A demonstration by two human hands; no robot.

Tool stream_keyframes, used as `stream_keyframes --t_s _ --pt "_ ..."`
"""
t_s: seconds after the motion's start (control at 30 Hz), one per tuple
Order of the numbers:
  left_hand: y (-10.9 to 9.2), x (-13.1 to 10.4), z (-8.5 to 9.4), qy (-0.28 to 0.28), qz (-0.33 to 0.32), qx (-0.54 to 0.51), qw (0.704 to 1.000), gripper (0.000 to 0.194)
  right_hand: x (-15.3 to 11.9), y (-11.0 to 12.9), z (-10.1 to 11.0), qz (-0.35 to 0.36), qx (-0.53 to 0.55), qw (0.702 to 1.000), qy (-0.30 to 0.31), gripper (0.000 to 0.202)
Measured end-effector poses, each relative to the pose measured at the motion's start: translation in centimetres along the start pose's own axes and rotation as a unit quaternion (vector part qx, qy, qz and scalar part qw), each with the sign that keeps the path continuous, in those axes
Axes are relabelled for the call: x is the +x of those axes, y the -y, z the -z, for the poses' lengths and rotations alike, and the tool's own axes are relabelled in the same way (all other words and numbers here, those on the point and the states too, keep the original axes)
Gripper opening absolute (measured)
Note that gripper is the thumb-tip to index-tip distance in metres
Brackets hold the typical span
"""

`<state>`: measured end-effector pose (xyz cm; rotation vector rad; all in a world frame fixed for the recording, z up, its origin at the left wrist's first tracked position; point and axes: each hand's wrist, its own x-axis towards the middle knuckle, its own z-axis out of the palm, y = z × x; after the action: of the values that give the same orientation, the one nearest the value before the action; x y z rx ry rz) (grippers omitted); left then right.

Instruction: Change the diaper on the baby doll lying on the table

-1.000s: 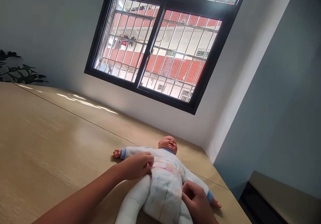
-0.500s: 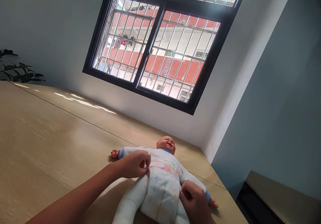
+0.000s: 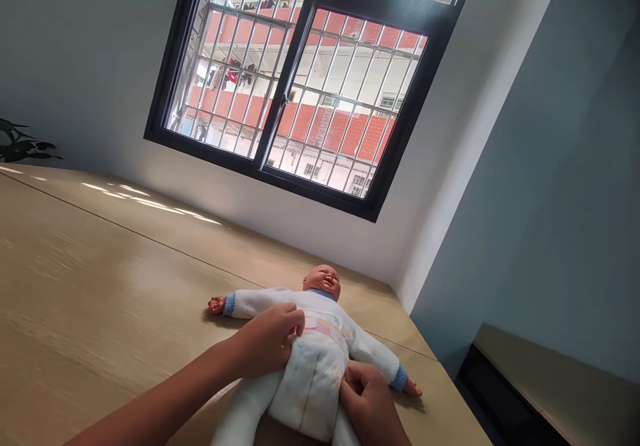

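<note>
A baby doll (image 3: pixel 323 281) in a white top with blue cuffs lies on its back on the wooden table, arms spread. A white diaper (image 3: pixel 309 383) with a printed waistband covers its lower front. My left hand (image 3: pixel 273 339) is closed at the diaper's left upper edge, by the waist, its fingertips partly hidden. My right hand (image 3: pixel 367 393) pinches the diaper's right side edge near the leg. The doll's white legs run down to the bottom of the view.
The wooden table top (image 3: pixel 100 286) stretches to the left, with a seam across it. A barred window (image 3: pixel 285 99) is in the wall behind. Plant leaves (image 3: pixel 25 146) show at far left, and a dark open-fronted unit (image 3: pixel 500 393) stands at lower right.
The view has shifted slightly, so everything sits a little further left. My left hand has moved slightly over the diaper's waist edge; my right hand stays at the side.
</note>
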<state>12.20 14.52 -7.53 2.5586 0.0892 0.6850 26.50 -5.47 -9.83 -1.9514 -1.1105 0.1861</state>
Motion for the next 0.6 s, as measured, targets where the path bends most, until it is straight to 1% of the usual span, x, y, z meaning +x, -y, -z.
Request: stream_keyframes --t_s 0.07,0.17,0.23,0.3,0.4,0.43,0.5,0.6 --pt "-0.2 0.0 -0.3 -0.01 -0.001 0.022 1.0 0.019 0.1 -0.3 -0.3 -0.006 0.007 1.0 -0.001 0.041" --pt "0.1 0.1 -0.3 -0.018 0.006 0.02 1.0 0.013 0.3 -0.5 0.1 0.003 0.039 0.999 0.012 0.041" --pt "0.6 0.3 -0.1 -0.015 0.006 -0.008 1.0 0.011 0.4 -0.6 0.6 0.0 0.068 0.998 0.009 0.041" --pt "1.1 0.4 0.1 -0.019 0.021 -0.049 0.998 0.01 0.6 -0.9 1.2 -0.017 0.088 0.996 -0.017 0.041" --pt "1.3 0.5 0.5 -0.051 0.068 -0.11 0.99 0.009 0.9 -1.6 1.7 -0.034 0.113 0.992 -0.048 0.044" --pt "1.1 0.5 0.6 -0.058 0.073 -0.133 0.987 0.009 1.1 -1.9 1.7 -0.033 0.123 0.991 -0.052 0.046" --pt "0.5 0.4 0.9 -0.043 0.052 -0.163 0.984 0.009 1.4 -2.5 1.4 -0.026 0.133 0.989 -0.06 0.049" --pt "-0.1 0.2 1.1 0.018 0.02 -0.143 0.989 0.01 1.9 -3.5 0.8 -0.002 0.118 0.99 -0.081 0.052"
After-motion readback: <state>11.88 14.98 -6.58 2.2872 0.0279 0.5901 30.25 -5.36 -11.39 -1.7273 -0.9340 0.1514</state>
